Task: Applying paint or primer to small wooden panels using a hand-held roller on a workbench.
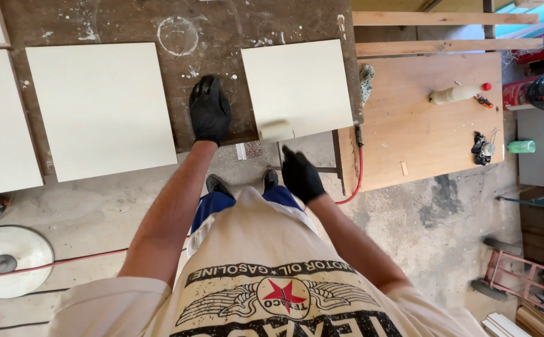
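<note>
The left hand (209,110), in a black glove, lies flat and spread on the dark workbench (216,37), pressing on bare wood between two pale boards and holding nothing. To its left lies the large cream board (100,109); to its right, the smaller cream board (297,87), whose near edge overhangs the bench. The right hand (301,176), also gloved in black, is nearer to the person, just below that near edge, its fingers curled around what seems to be a small pale block (277,130) resting on the board's near left corner, though motion blur makes the grip hard to read. Further right stands a lower plywood table (422,131) with a cream bottle (454,94) lying on it, and a red hose (359,168) hangs down between the two surfaces.
</note>
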